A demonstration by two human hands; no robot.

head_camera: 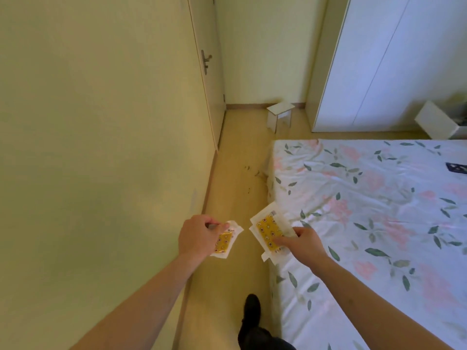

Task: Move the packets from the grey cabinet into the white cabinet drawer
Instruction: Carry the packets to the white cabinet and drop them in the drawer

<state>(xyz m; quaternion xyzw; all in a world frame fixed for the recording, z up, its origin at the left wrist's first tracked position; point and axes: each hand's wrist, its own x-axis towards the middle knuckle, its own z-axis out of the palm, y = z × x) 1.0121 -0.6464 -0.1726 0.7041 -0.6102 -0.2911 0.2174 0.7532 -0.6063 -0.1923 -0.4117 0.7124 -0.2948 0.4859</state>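
My left hand (195,236) grips a white packet with a yellow patterned centre (225,243), held above the wooden floor beside the wall. My right hand (300,242) pinches a small stack of the same white and yellow packets (269,229) by the near corner, just left of the bed's edge. Both arms reach forward at waist height. A tall white cabinet (394,59) stands at the far right with its doors closed. No grey cabinet and no drawer are in view.
A bed with a floral sheet (366,210) fills the right side. A pale wall runs along the left to a door with a handle (207,59). A small white stool (279,117) stands at the corridor's end. A white box (438,121) sits beyond the bed. My dark shoe (252,306) is on the floor.
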